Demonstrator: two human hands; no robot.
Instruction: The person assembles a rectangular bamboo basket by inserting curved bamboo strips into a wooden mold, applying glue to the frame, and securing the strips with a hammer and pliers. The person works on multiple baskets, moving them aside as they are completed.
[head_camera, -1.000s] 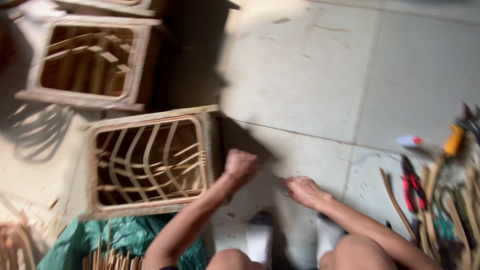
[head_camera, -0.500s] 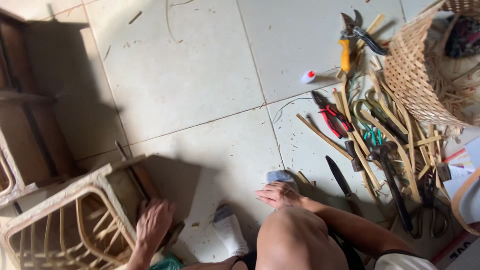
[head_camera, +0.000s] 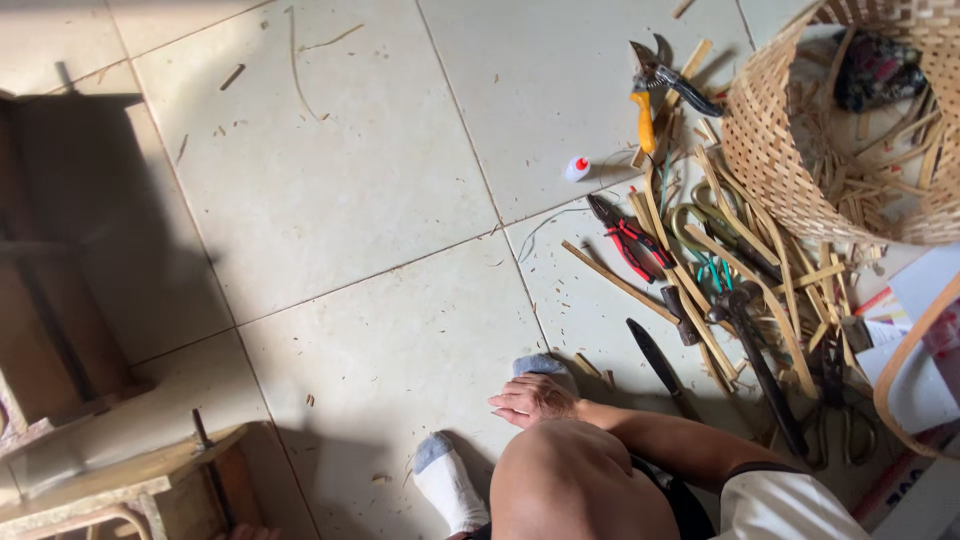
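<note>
My right hand (head_camera: 535, 398) lies flat on my right foot in a grey-toed sock (head_camera: 546, 364), fingers relaxed and holding nothing. My bent knee (head_camera: 570, 480) fills the bottom centre, and my other socked foot (head_camera: 447, 484) rests beside it. Only a sliver of my left hand (head_camera: 245, 532) shows at the bottom edge, beside the corner of a wooden rattan frame (head_camera: 130, 480); its grip is hidden. A dark knife (head_camera: 660, 365) lies on the tile just right of my right hand.
Tools lie scattered among bamboo strips (head_camera: 700, 250) at right: red-handled pliers (head_camera: 630, 240), yellow-handled shears (head_camera: 648, 95), a small red-capped white bottle (head_camera: 577, 168). A woven basket (head_camera: 780, 150) of offcuts stands at top right. A dark wooden frame (head_camera: 60, 300) stands at left.
The view has swung right and down, so the rattan frame slid almost out of sight at bottom left. My left hand has dropped to the bottom edge. My right hand stays on my foot.
</note>
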